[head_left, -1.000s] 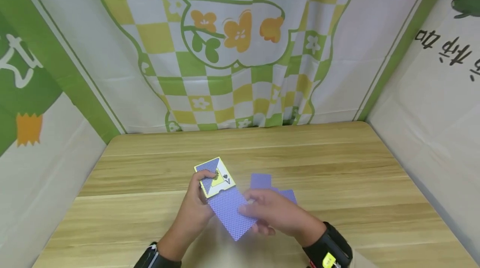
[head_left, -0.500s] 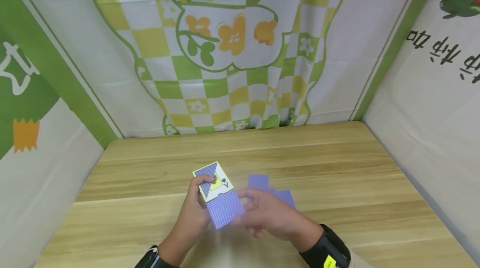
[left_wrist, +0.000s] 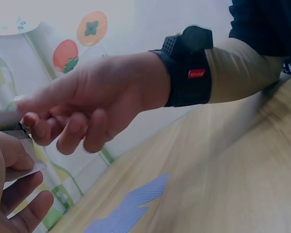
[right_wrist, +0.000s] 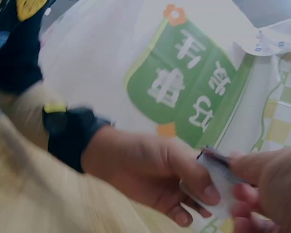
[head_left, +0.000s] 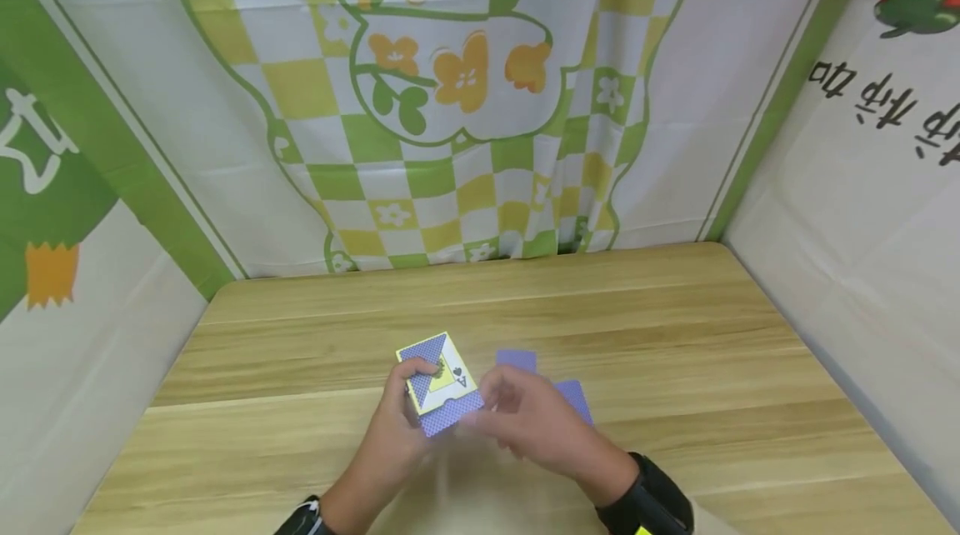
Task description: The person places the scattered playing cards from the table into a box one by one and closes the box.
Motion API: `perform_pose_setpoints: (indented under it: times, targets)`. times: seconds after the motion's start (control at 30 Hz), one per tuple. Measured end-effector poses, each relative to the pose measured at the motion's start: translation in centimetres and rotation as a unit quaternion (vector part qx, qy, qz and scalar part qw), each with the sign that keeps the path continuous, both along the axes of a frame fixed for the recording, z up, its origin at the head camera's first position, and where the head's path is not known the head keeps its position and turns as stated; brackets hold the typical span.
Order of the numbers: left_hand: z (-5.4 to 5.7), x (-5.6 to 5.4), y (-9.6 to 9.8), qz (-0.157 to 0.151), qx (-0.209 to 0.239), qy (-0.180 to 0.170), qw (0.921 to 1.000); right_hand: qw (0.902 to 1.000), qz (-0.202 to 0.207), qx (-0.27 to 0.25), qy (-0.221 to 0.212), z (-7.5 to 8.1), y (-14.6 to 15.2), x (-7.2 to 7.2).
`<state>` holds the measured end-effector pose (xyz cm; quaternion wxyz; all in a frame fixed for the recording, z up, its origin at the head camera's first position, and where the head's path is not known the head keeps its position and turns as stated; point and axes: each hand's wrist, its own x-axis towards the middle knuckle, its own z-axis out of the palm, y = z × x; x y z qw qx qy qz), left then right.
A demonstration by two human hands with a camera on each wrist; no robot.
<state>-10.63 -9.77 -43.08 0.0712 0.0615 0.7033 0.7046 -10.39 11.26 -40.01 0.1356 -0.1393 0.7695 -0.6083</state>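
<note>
My left hand (head_left: pixel 401 414) grips a card box (head_left: pixel 438 372) with a yellow border and an ace of spades on its face; the thumb lies across the top. Blue-checked playing cards (head_left: pixel 452 412) stick out a short way from the box's near end. At the lower right corner of these cards, my right hand (head_left: pixel 536 418) has its thumb and curled fingers pinching the edge, blurred. The right wrist view shows the box's pale side (right_wrist: pixel 218 187) between both hands. How many cards are inside is hidden.
Several loose blue-backed cards lie on the wooden table (head_left: pixel 300 335) beyond and under my right hand, one card (head_left: pixel 517 360) farther back and another card (head_left: pixel 576 400) to the right. Printed cloth (head_left: pixel 465 185) hangs behind the table, with cloth walls on both sides.
The playing cards have slid deeper into the card box, from a long exposed length to a short strip. My right hand has followed them toward the box; my left hand keeps its grip.
</note>
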Motion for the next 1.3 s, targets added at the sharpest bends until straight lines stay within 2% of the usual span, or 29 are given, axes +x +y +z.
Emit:
perform_pose_setpoints:
  times: [0.1, 0.2, 0.4, 0.47, 0.53, 0.67, 0.8, 0.9, 1.0, 1.13, 1.3]
  targets:
    - [-0.2, 0.3, 0.1, -0.020, 0.007, -0.012, 0.9997, 0.9965, -0.040, 0.045, 0.058, -0.4, 0.1, -0.1]
    - [-0.2, 0.5, 0.3, -0.031, 0.015, -0.023, 0.9991, 0.9912, -0.060, 0.068, 0.096, -0.7, 0.3, -0.3]
    - [0.1, 0.3, 0.2, -0.011, 0.006, -0.016, 0.9998, 0.9800, -0.066, 0.112, 0.150, -0.8, 1.5, -1.5]
    - [0.2, 0.2, 0.2, -0.002, 0.009, -0.012, 0.9999, 0.9760, -0.086, 0.130, 0.152, -0.8, 2.2, -2.1]
    - [0.2, 0.1, 0.2, 0.002, 0.014, -0.008, 0.9999, 0.9756, -0.102, 0.139, 0.137, -0.8, 3.0, -2.7]
    - [0.3, -0.1, 0.1, -0.004, 0.016, -0.012, 0.9998, 0.9720, -0.123, 0.167, 0.111, -1.2, 4.4, -4.1]
    - [0.3, -0.3, -0.2, -0.005, 0.010, -0.014, 0.9999, 0.9654, -0.118, 0.198, 0.122, -2.2, 5.6, -5.5]
    - [0.4, -0.4, -0.4, 0.001, 0.000, -0.012, 0.9999, 0.9640, -0.106, 0.210, 0.123, -3.0, 6.2, -6.2]
    - [0.4, -0.5, -0.6, 0.003, -0.007, -0.011, 0.9999, 0.9635, -0.079, 0.223, 0.125, -4.1, 6.7, -6.9]
    - [0.4, -0.5, -0.8, 0.008, -0.015, -0.012, 0.9998, 0.9568, -0.033, 0.251, 0.144, -5.8, 7.5, -7.7]
    - [0.3, -0.5, -1.1, 0.013, -0.009, -0.009, 0.9998, 0.9475, -0.015, 0.293, 0.128, -7.5, 8.9, -8.2]
